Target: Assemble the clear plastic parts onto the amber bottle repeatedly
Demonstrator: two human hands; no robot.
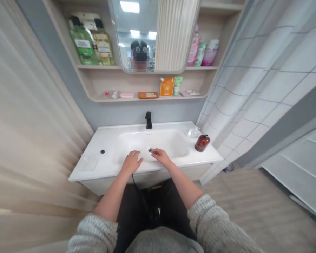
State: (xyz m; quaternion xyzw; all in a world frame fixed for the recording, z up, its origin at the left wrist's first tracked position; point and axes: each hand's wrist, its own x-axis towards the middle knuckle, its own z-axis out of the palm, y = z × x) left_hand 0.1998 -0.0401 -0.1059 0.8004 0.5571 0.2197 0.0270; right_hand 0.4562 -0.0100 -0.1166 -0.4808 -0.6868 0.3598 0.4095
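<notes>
Both my hands are over the front of the white sink (183,142). My left hand (132,162) hovers palm down near the front rim, holding nothing, its thumb apart from its fingers. Beside the dark drain hole (150,150) is my right hand (161,157), its thumb and fingers drawn together. Whatever they pinch, if anything, is too small to make out. Behind the basin stands a black faucet (148,120). A small round black piece (102,151) lies on the counter to the left.
On the counter's right stand a brown bottle (202,143) and a clear dispenser (193,132). A clear flat item (87,163) lies at the left. Above hangs a mirror cabinet (137,31) with shelves of bottles. Curtains (28,123) flank the left side.
</notes>
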